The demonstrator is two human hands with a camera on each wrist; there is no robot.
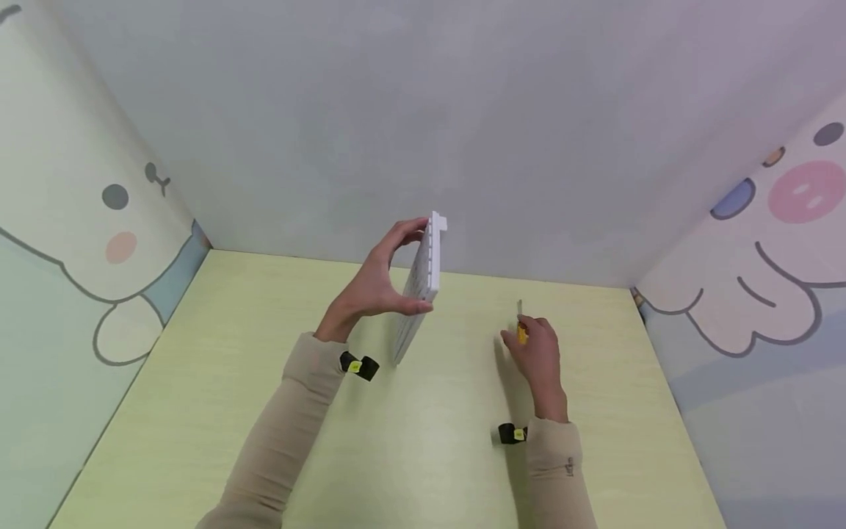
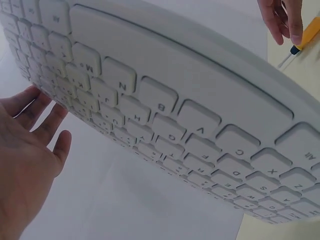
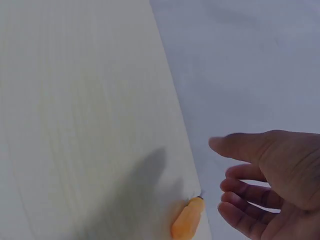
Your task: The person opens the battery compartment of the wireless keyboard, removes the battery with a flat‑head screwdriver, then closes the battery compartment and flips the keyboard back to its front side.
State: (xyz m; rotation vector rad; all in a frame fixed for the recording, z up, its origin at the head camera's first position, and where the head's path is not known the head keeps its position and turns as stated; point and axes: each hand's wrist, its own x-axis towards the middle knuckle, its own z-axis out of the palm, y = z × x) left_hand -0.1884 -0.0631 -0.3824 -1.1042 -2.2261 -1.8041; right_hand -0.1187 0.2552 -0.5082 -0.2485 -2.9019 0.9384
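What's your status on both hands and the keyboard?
Left hand holds white keyboard, tilted up. Right hand near yellow-handled screwdriver, holding nothing. No obstruction visible.

We hold our left arm (image 1: 284, 422) slanting forward and inward, our left grip (image 1: 370, 284) arched into a wide C with thumb and fingers well apart, while our right arm (image 1: 558, 477) stretches nearly straight ahead, our right grip (image 1: 540, 356) lowered, fingers loosely curled, thumb apart from them.
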